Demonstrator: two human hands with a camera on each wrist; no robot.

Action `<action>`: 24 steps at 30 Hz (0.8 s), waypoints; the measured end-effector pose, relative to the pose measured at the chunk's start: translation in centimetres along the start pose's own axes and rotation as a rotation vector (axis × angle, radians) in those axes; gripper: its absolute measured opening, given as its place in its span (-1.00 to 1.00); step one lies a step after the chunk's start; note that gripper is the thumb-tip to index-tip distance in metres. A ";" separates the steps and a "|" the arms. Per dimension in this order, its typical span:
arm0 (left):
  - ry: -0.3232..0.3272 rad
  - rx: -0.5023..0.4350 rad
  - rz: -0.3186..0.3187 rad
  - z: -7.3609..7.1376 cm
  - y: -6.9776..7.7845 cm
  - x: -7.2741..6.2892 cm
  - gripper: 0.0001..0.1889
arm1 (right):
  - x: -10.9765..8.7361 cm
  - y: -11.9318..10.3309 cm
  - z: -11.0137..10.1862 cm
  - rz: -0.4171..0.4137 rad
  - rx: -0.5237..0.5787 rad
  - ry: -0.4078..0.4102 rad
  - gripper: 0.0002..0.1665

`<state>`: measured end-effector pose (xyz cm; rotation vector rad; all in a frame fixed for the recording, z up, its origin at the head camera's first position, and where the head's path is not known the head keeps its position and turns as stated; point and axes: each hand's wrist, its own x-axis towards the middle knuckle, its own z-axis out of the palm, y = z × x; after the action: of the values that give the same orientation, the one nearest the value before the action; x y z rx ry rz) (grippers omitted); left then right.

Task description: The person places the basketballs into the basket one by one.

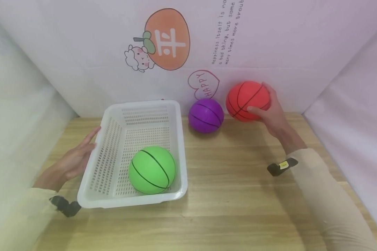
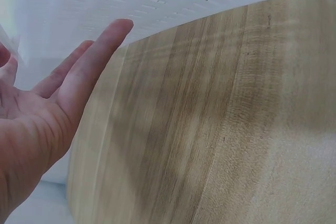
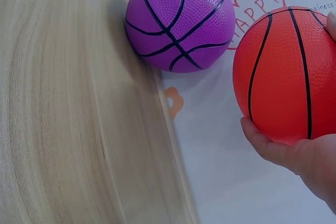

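Note:
My right hand [image 1: 271,116] grips a red toy basketball [image 1: 246,99] by its right side, thumb in front. In the right wrist view the red ball appears raised off the wooden table. Just left of it, a purple toy basketball [image 1: 206,115] sits at the table's back edge. A white plastic basket [image 1: 182,157] with perforated walls holds a green toy basketball [image 1: 152,170] in its front right corner. Against the basket's left side rests my left hand [image 1: 76,158], its fingers extended. The left wrist view shows those straight fingers [image 2: 94,66] by the basket's outer wall.
Wooden table [image 1: 226,195] lies under everything. Behind it rises a white printed backdrop [image 1: 113,83] with a cartoon and lettering, close behind both loose balls. White cloth walls [image 1: 358,104] stand at the left and right.

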<state>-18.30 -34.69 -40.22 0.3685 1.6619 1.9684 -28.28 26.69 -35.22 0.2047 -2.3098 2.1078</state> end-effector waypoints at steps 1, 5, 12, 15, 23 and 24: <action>0.003 -0.004 0.002 0.0 0.0 0.0 -0.37 | 0.0 -0.1 0.1 -0.001 -0.005 -0.004 0.16; 0.037 0.008 -0.015 0.2 0.1 0.0 -0.36 | -0.2 -0.7 0.5 -0.002 0.000 -0.023 0.15; 0.046 0.010 -0.009 0.1 0.0 0.0 -0.36 | -0.4 -1.4 1.3 -0.011 -0.025 -0.039 0.14; 0.040 0.007 -0.006 0.1 -0.1 0.1 -0.37 | -0.4 -1.7 1.6 -0.023 -0.074 -0.036 0.15; 0.044 0.007 -0.022 0.1 -0.1 0.1 -0.37 | -0.5 -1.9 2.0 -0.017 -0.092 -0.048 0.15; 0.044 0.015 -0.021 0.1 0.0 0.1 -0.37 | -0.5 -2.0 2.1 -0.016 -0.097 -0.049 0.15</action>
<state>-18.38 -34.56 -40.26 0.3143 1.7016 1.9629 -27.37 24.52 -33.52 0.2753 -2.4216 2.0002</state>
